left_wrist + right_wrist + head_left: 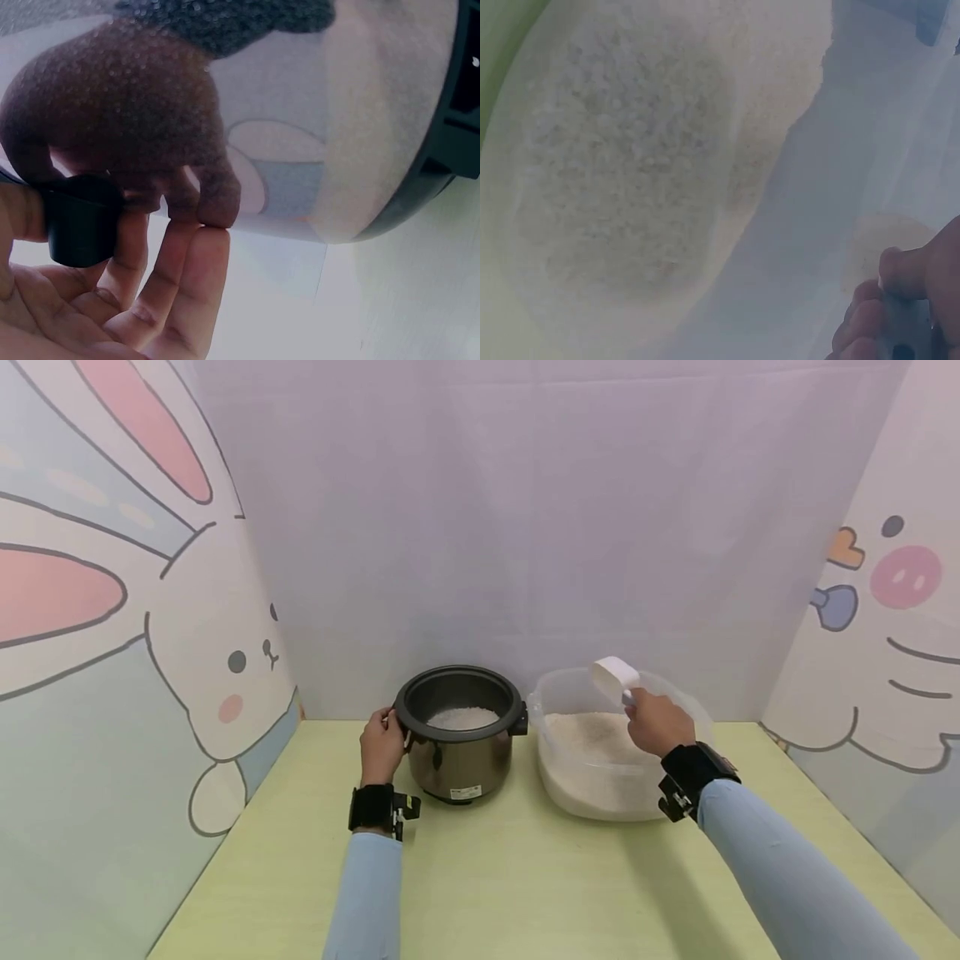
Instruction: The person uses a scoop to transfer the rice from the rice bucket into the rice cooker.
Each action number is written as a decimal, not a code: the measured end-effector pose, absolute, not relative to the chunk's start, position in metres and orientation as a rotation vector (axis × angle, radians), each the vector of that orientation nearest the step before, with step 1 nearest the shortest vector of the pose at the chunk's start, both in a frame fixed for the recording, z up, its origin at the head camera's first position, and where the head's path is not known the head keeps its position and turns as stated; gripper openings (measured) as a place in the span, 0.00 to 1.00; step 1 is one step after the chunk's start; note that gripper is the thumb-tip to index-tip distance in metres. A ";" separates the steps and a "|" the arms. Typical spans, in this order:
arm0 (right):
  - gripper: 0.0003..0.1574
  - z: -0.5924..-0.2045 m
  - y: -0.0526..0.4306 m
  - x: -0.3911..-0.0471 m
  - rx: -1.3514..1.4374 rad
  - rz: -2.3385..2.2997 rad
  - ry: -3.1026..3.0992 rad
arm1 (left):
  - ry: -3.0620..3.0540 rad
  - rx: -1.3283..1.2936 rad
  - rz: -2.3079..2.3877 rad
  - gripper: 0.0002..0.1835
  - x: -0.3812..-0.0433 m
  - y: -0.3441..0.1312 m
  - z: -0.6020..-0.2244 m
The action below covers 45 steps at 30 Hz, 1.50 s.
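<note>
Head view: two hands at work over a bench [480, 885]. Cooker [461, 768], dark and lidless, stands upright left of centre; white rice [462, 718] shows low inside the pot. Pale label [466, 792] low on its front. Tub [561, 692], clear plastic, sits just right of the cooker, well filled with grain [588, 735].

Left hand [381, 747] at the cooker's left side. Left wrist view: fingers curled about the black handle [82, 221], thumb on one side, the rest on the other; the outer fingertips meet the shiny wall, which mirrors the hand.

Right hand [660, 724] above the right part of the tub, fingers closed round the handle end of a white scoop [617, 675]. Scoop is raised over the tub, clear of the grain; contents cannot be made out. Right wrist view: thumb laid along the grip, fingers folded beneath; grain seen blurred through the tub wall.

Black bands on both wrists, blue sleeves behind. Rabbit picture [225, 677] on the left wall, plain lilac cloth [487, 527] at the back.
</note>
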State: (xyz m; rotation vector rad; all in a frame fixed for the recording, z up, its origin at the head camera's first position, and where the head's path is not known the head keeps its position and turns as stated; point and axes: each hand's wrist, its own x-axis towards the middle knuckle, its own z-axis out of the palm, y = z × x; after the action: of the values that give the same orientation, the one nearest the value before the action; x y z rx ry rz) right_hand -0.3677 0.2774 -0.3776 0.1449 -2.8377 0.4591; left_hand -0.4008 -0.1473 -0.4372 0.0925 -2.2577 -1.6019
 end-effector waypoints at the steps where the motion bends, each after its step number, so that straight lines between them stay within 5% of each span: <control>1: 0.20 -0.379 0.279 -0.368 0.132 0.459 -2.854 | -2.258 0.094 -1.598 0.24 -0.401 -0.147 -0.437; 17: 0.10 -0.388 0.280 -0.365 -0.044 0.294 -3.072 | -2.265 0.111 -1.582 0.24 -0.397 -0.148 -0.434; 45: 0.16 -0.393 0.282 -0.371 -0.095 0.164 -3.159 | -2.231 0.103 -1.603 0.24 -0.397 -0.147 -0.436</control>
State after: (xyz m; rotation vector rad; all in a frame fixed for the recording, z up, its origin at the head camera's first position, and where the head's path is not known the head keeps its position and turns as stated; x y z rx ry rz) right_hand -0.3707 0.2818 -0.3930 -0.0949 -3.1591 0.1645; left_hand -0.3971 -0.1470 -0.4360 0.1026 -2.2310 -1.6029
